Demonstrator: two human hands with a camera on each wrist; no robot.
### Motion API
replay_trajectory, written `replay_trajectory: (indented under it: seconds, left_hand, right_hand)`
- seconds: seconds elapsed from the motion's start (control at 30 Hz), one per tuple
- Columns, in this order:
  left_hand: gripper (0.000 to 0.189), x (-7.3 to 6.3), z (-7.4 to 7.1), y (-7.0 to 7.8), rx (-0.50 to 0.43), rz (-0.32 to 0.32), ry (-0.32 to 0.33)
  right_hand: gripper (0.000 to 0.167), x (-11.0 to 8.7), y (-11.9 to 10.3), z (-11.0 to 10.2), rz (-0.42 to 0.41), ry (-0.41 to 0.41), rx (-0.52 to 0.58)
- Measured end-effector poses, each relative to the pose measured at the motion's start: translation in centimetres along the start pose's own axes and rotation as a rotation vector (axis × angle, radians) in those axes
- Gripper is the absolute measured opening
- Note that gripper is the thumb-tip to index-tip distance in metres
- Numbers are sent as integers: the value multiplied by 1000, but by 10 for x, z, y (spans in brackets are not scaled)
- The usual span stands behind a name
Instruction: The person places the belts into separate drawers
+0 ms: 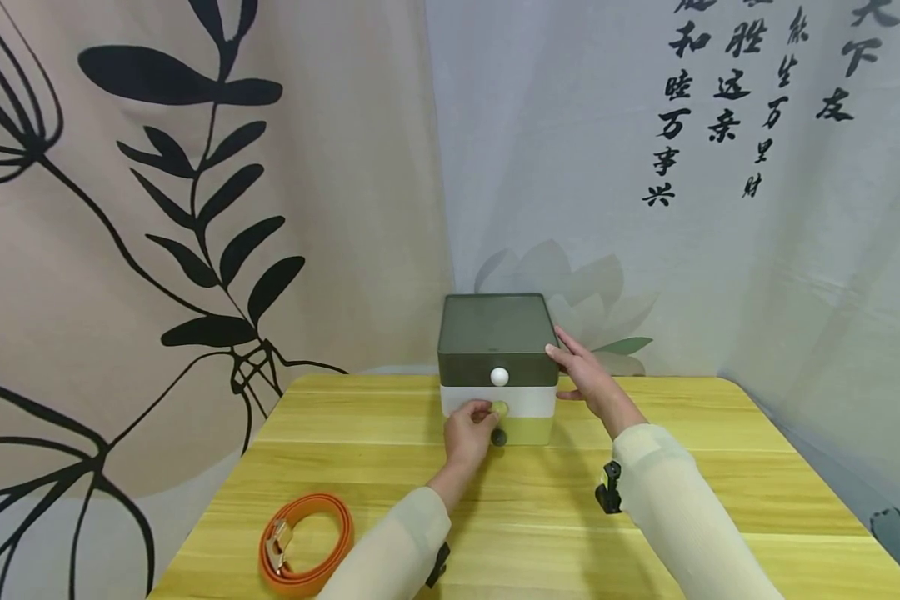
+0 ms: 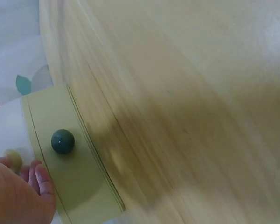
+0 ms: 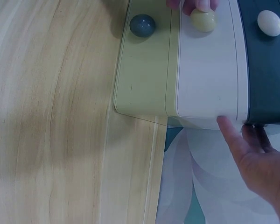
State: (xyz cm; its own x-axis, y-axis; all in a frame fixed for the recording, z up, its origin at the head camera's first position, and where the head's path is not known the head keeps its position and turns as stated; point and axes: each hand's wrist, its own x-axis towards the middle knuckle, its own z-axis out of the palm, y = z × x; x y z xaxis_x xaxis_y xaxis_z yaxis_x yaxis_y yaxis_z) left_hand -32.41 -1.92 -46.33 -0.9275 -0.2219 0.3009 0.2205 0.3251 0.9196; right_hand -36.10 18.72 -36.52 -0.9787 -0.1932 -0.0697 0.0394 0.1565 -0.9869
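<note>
A small three-tier drawer box [image 1: 495, 323] stands toward the back of the table. Its top drawer is dark green with a white knob [image 1: 499, 377]. The middle one is white with a yellow knob [image 3: 204, 21], and the bottom one is pale green with a dark knob [image 2: 63, 142]. My left hand [image 1: 468, 435] pinches the yellow knob between thumb and fingers. Against the box's right side rests my right hand [image 1: 591, 379], fingers extended; in the right wrist view its fingertips [image 3: 222, 122] touch the side near the white drawer. All the drawers look closed.
A coiled orange belt [image 1: 345, 533] with a metal buckle lies at the table's front left, beside my left sleeve. The wooden table [image 1: 720, 483] ends just behind the box, where a printed curtain [image 1: 360, 208] hangs.
</note>
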Motion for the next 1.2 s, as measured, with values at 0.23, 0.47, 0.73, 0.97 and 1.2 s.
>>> replay_trajectory:
  seconds: [0.23, 0.47, 0.73, 0.97, 1.2]
  left_hand:
    - [13, -4, 2, -3, -3, -31, 3]
    - [12, -10, 4, -8, 13, -18, 44]
    - [13, -14, 7, -14, 11, -51, 78]
    - [15, -18, 13, -20, -21, -76, 93]
    - [21, -22, 16, -23, -54, -112, 102]
  right_hand:
    - [67, -1, -1, -1, 0, -3, 4]
    - [67, 1, 2, -2, 2, 1, 1]
    - [68, 1, 2, -1, -1, -2, 8]
    - [67, 0, 1, -2, -4, -6, 9]
    - [68, 0, 1, -1, 2, -1, 9]
